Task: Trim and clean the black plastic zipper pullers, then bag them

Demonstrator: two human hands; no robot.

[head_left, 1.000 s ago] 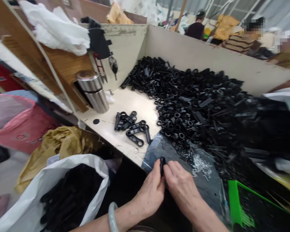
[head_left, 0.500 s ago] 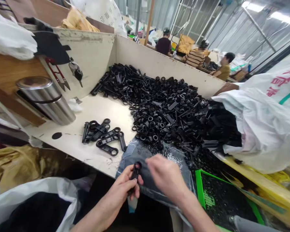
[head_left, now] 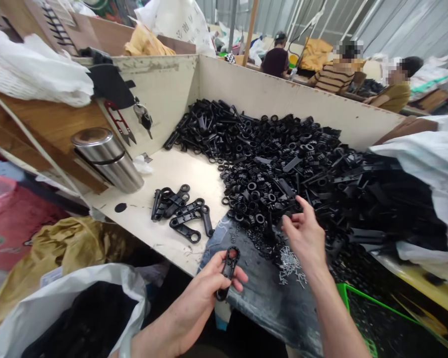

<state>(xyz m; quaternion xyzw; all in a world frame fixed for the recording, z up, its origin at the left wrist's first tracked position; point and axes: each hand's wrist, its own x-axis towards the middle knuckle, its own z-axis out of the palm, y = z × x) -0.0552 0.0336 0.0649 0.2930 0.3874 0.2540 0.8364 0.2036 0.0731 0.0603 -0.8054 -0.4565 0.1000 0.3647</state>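
Observation:
My left hand (head_left: pixel 212 283) pinches a black plastic arm with a ring-shaped end (head_left: pixel 230 266), the ring tilted up and away from me. At the near edge of the heap of black plastic parts (head_left: pixel 269 154), my right hand (head_left: pixel 306 233) has its thumb and forefinger apart; whether a fingertip touches a part I cannot tell. Below it, small silvery pins or screws (head_left: pixel 291 266) lie scattered on denim cloth (head_left: pixel 261 293). Tiny black pieces (head_left: pixel 252 238) are spread beside them. Several similar black arms (head_left: pixel 186 214) lie grouped on the pale tabletop, left of the heap.
A steel flask (head_left: pixel 112 164) stands at the left, near red-handled snips (head_left: pixel 119 122) and keys (head_left: pixel 144 119) on the panel. An open white sack (head_left: pixel 125 273) sits lower left, a green tray (head_left: pixel 345 293) lower right. People sit beyond the partition (head_left: pixel 291 99).
My right hand has moved away from the left hand, forward and right to the heap, and its fingers have spread. The left hand keeps the black arm. The view has shifted.

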